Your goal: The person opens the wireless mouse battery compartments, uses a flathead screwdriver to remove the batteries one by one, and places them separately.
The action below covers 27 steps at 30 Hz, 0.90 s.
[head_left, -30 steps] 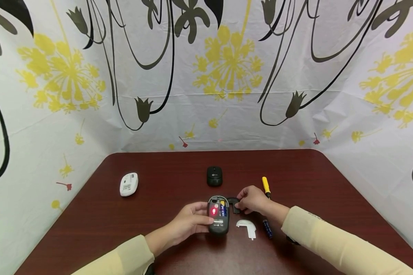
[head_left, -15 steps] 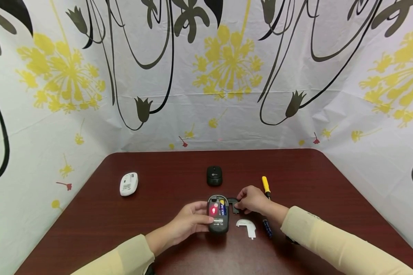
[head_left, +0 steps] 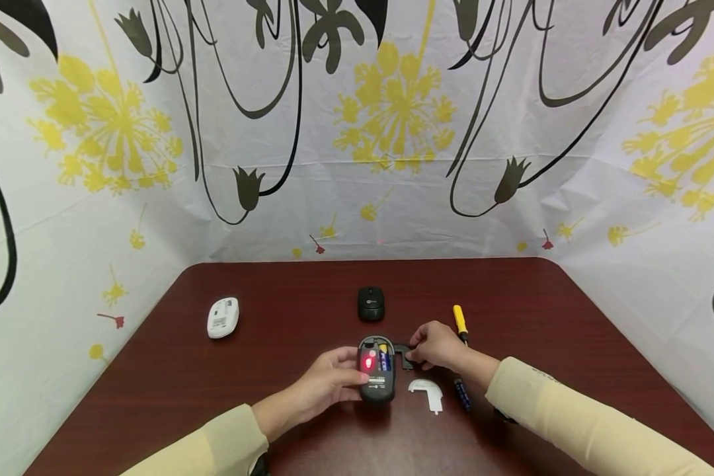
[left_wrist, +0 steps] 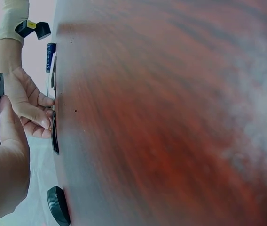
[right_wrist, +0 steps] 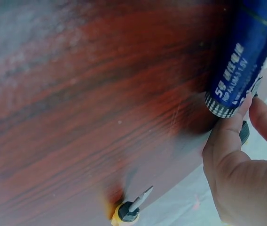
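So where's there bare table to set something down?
Between the white mouse and the far black mouse, and right of the screwdriver, the table is bare. It's crowded around the right hand: dark cover, white cover, loose battery.

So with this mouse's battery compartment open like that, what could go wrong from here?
The battery in the held mouse is uncovered, so if the left hand tilts it, the battery might slip out. The loose battery lies near the wrist of the right hand and could roll if bumped. The yellow-handled screwdriver is also beside that arm and might get knocked.
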Each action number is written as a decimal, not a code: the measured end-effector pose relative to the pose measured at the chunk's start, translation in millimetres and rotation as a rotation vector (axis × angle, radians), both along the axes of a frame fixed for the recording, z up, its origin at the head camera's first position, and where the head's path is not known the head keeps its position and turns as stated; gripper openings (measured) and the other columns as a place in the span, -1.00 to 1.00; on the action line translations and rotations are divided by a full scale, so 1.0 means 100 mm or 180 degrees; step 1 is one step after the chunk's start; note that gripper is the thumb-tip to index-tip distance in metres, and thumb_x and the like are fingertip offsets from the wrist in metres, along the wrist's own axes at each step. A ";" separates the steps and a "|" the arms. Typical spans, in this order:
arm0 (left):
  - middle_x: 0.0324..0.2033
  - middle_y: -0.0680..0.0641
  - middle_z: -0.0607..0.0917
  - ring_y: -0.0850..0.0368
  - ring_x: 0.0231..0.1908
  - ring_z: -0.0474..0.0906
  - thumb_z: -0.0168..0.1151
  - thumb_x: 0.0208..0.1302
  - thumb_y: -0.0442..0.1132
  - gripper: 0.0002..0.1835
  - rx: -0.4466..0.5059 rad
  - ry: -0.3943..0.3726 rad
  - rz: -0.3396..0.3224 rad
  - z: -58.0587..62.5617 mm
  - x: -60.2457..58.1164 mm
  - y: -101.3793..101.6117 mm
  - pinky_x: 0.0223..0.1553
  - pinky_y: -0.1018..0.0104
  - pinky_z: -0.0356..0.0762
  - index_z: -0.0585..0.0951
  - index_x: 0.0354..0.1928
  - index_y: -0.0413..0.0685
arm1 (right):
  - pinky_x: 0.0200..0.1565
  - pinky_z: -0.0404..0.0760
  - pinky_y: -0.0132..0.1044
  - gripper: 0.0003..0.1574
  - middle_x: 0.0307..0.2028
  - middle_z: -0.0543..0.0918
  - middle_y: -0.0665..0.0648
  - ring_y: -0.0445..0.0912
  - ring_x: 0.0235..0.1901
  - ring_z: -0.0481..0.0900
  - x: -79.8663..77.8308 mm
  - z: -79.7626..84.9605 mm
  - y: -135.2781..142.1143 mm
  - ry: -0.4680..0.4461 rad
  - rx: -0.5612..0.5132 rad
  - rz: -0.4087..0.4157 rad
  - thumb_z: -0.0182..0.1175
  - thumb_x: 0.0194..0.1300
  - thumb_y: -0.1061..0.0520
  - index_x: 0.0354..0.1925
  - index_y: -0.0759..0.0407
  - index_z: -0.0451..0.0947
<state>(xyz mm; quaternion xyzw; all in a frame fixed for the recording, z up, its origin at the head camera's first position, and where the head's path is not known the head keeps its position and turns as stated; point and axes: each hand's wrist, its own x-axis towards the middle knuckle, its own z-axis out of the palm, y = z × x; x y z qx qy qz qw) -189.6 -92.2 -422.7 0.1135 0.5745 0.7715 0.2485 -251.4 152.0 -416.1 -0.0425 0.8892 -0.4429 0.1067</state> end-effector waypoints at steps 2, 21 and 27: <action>0.03 -0.29 0.60 -0.04 -0.08 0.63 0.22 0.18 -0.43 -0.44 -0.0016 0.0010 0.0012 0.00 0.00 0.00 -0.08 0.08 0.63 0.34 0.23 -0.41 | -0.47 0.69 -0.21 -0.79 -0.48 0.59 0.16 -0.04 -0.52 0.63 -0.01 -0.01 0.00 0.0004 0.0001 0.0006 0.38 0.10 0.37 -0.29 0.39 0.55; 0.02 -0.27 0.61 -0.05 -0.07 0.62 0.20 0.16 -0.39 -0.42 -0.0064 0.0025 0.0074 -0.03 -0.01 0.01 -0.11 0.09 0.64 0.33 0.23 -0.39 | -0.41 0.70 -0.17 -0.74 -0.44 0.66 0.16 -0.01 -0.42 0.66 -0.08 0.11 0.14 0.0039 -0.0188 0.0085 0.33 0.18 0.33 -0.18 0.46 0.54; 0.02 -0.28 0.60 -0.04 -0.05 0.60 0.17 0.20 -0.34 -0.39 -0.0055 -0.0010 0.0080 -0.02 -0.02 0.01 -0.08 0.06 0.63 0.31 0.28 -0.43 | -0.31 0.70 -0.10 -0.67 -0.35 0.66 0.20 0.09 -0.35 0.66 -0.12 0.20 0.26 0.0001 -0.0331 0.0049 0.30 0.22 0.31 -0.09 0.50 0.50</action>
